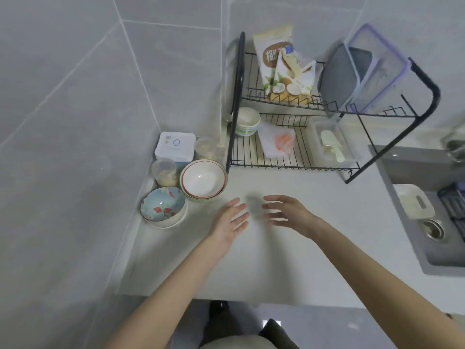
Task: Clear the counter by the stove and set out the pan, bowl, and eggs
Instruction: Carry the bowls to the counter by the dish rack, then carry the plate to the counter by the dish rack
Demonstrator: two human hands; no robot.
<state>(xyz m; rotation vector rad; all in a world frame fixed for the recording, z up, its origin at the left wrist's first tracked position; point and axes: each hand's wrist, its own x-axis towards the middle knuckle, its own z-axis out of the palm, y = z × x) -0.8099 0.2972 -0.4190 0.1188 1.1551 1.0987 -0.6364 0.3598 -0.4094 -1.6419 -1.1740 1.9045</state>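
- The white red-rimmed bowl (203,181) sits nested in another bowl at the back left of the counter (276,260), just in front of the dish rack's (235,109) black corner post.
- Just beside it, nearer the wall, a blue flowered bowl (163,204) rests in a plain white dish.
- No pan, eggs or stove shows in this view.
- The left hand (232,221) hovers low over the counter just right of the bowls, fingers straight and spread, holding nothing.
- The right hand (286,212) faces it a short way off, fingers loosely extended and likewise empty. Whether either hand touches the surface cannot be told.
- The counter under and in front of the hands is bare, so the clearing step looks largely done here. The setting-out seems not yet begun.
- Next move, as a judgement: the left hand is nearest the white bowl. Taking it means gripping the rim and lifting only the top bowl off the one beneath, then placing it on the open stretch.
- Behind the bowls stand a clear plastic jar (164,172) and a white box (175,146).
- The rack's upper shelf holds a coconut-printed packet (276,64) and a clear lidded container (375,69). A small striped cup (247,120) sits on the lower shelf.
- A sink (440,258) lies at the far right.
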